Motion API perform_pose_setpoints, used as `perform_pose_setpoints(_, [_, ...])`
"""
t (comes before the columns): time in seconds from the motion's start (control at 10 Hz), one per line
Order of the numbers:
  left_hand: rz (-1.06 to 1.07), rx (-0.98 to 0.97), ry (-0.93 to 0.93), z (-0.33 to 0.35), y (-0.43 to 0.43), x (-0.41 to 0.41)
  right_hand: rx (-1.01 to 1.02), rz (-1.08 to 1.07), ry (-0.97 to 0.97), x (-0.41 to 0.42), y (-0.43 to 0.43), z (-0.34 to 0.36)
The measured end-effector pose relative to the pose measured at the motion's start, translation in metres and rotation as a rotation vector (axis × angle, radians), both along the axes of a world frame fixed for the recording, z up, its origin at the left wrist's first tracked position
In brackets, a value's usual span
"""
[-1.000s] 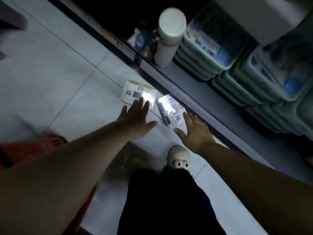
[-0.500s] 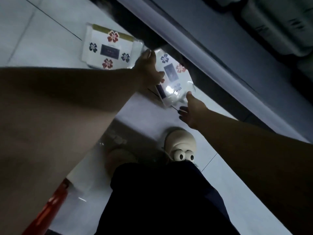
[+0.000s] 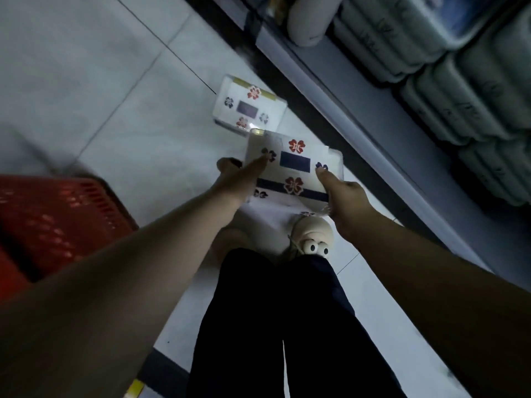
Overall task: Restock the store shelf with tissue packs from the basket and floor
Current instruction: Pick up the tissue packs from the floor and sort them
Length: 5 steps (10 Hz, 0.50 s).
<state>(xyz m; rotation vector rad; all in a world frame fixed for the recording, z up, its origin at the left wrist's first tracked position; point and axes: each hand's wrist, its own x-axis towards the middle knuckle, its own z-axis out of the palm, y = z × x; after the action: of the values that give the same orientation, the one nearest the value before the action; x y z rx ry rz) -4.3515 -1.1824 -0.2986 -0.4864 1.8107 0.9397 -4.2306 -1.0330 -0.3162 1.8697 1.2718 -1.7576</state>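
White film wraps two tissue packs: fingers point(image 3: 254, 168) of our left hand point(image 3: 237, 179) and right hand point(image 3: 346, 196) grip the near pack point(image 3: 297, 165); the far pack point(image 3: 249, 106) lies on the floor point(image 3: 86, 81). One red basket point(image 3: 57, 216).

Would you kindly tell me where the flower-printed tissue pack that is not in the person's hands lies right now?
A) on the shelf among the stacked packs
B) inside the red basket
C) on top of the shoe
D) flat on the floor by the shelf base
D: the other pack lies flat on the floor tile, just beyond the held pack gripped by the left hand and right hand, well outside the red basket.
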Motion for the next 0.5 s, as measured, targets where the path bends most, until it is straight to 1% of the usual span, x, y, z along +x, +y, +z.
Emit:
perform_pose_setpoints(0.1, [0.238, 0.059, 0.036, 0.081, -0.011, -0.014, -0.009, 0.078, 0.115, -0.030, -0.009, 0.067])
perform_pose_setpoints(0.2, [0.280, 0.122, 0.101, 0.139, -0.039, -0.027, 0.039, 0.185, 0.208, -0.064, -0.022, 0.140])
perform_pose_setpoints(0.3, [0.311, 0.151, 0.209, 0.225, -0.067, -0.037, 0.080, 0.326, 0.337, -0.094, -0.038, 0.226])
perform_pose_setpoints(0.4, [0.423, 0.189, 0.321, 0.318, -0.092, -0.044, 0.087, 0.467, 0.461, -0.117, -0.056, 0.317])
perform_pose_setpoints(0.5, [0.508, 0.189, 0.450, 0.412, -0.119, -0.043, 0.088, 0.544, 0.581, -0.140, -0.080, 0.411])
